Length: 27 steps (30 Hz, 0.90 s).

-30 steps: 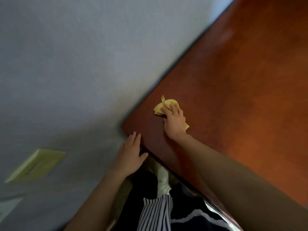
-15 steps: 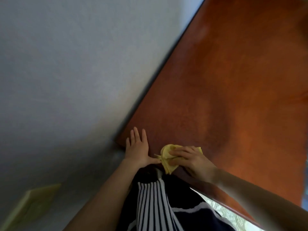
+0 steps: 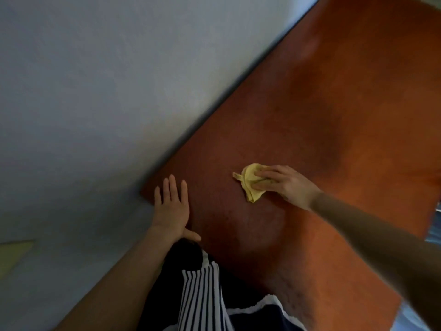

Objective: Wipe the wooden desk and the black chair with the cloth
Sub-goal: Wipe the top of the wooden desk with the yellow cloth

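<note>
The reddish-brown wooden desk runs diagonally across the head view, its back edge against the wall. My right hand holds a bunched yellow cloth against the desk top, fingers over it and thumb under its near side. My left hand lies flat with straight fingers on the desk's near left corner, thumb at the front edge. The black chair is out of view.
A pale grey wall fills the left half, with a yellowish wall plate low at the left. My dark, white-striped clothing is below the desk's front edge. A bluish floor patch shows past the desk's right end.
My right hand drew the cloth from near the wall to the front edge beside my left hand, then slid it right, away from the left hand. My left hand stays on the corner.
</note>
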Each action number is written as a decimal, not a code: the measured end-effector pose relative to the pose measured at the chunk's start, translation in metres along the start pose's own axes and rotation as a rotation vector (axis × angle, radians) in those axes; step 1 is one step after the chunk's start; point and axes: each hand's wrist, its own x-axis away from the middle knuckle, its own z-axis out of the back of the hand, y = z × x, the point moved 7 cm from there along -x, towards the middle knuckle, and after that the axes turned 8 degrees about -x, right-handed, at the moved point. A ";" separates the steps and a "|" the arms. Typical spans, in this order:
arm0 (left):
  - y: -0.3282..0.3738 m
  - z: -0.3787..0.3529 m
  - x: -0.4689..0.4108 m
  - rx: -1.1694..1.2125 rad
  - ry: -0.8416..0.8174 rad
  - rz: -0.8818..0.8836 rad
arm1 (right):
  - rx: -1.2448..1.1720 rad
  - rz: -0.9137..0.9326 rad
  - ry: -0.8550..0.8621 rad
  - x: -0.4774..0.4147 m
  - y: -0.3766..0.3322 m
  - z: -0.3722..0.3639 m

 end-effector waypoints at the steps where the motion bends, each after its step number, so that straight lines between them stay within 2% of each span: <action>1: 0.002 0.000 -0.001 -0.007 -0.005 0.008 | -0.003 -0.037 0.002 -0.009 0.012 0.002; 4: 0.006 -0.001 0.000 -0.021 -0.001 0.017 | -0.059 -0.207 0.104 -0.041 0.044 0.011; 8: 0.007 -0.003 0.002 -0.015 -0.008 0.027 | -0.192 -0.478 0.340 -0.089 0.067 0.017; 12: 0.005 -0.003 0.001 -0.029 0.006 0.039 | -0.301 -0.840 0.546 -0.109 0.060 0.006; 14: 0.004 -0.003 0.001 -0.033 0.004 0.045 | -0.284 -0.893 0.571 -0.109 0.045 -0.004; 17: 0.004 -0.006 0.000 -0.033 -0.013 0.044 | -0.247 -0.745 0.496 -0.103 0.014 -0.019; 23: 0.003 -0.001 0.002 -0.031 -0.007 0.045 | -0.183 -0.242 0.364 -0.048 -0.055 -0.032; 27: 0.002 -0.001 0.004 -0.018 0.001 0.033 | -0.130 -0.069 0.266 -0.004 -0.075 -0.043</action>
